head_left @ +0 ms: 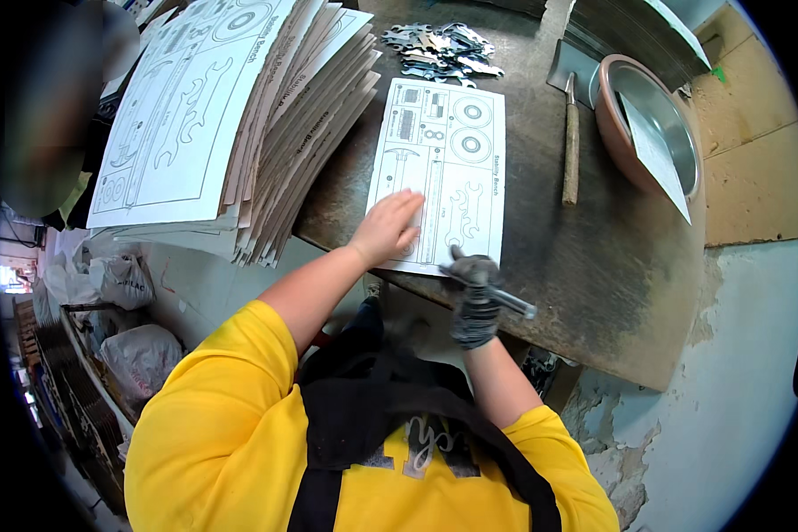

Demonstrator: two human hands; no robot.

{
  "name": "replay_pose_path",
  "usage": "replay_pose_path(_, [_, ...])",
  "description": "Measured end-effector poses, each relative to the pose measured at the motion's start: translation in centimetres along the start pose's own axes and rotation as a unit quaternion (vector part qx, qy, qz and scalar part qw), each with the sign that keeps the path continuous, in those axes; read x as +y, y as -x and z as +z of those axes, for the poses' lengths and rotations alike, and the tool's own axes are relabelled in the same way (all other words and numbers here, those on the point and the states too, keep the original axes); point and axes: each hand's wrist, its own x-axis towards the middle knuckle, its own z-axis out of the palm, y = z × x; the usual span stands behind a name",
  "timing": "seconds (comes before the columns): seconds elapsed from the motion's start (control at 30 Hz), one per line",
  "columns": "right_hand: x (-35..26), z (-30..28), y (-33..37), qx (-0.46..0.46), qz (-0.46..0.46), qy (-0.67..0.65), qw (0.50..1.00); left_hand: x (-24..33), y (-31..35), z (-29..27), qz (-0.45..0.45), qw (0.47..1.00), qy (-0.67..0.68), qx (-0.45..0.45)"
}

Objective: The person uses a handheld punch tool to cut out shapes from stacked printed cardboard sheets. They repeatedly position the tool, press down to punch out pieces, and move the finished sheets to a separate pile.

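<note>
One white printed card sheet (439,173) lies flat at the frame's centre on a dark worktable (594,266). The bare left hand (387,229) presses on its lower left, fingers spread flat, holding nothing. The gloved right hand (475,301), at the sheet's lower edge, is closed around one thin metal tool (505,300). Upper left: one fanned stack of similar sheets (239,115). Above: a pile of small metal parts (442,49). Right: one hammer (571,133), one metal bowl (652,124).

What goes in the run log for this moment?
left hand flat on printed card | right hand, gloved, grips metal tool at card edge
</note>
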Motion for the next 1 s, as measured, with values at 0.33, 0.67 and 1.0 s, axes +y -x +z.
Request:
replay_pose_path(0.33, [-5.4, -7.9, 3.0, 0.097, -0.044, -0.073, 0.992, 7.4, 1.9, -2.0, 0.156, 0.958, -0.219, -0.097])
replay_pose_path(0.67, [-7.6, -9.0, 2.1, 0.06, -0.073, -0.074, 0.993, 10.9, -0.9, -12.2, 0.089, 0.963, -0.255, -0.018])
replay_pose_path(1.0, [-8.1, -8.1, 0.2, 0.074, -0.09, -0.058, 0.991, 13.6, 3.8, -29.5, 0.078, 0.908, -0.241, 0.333])
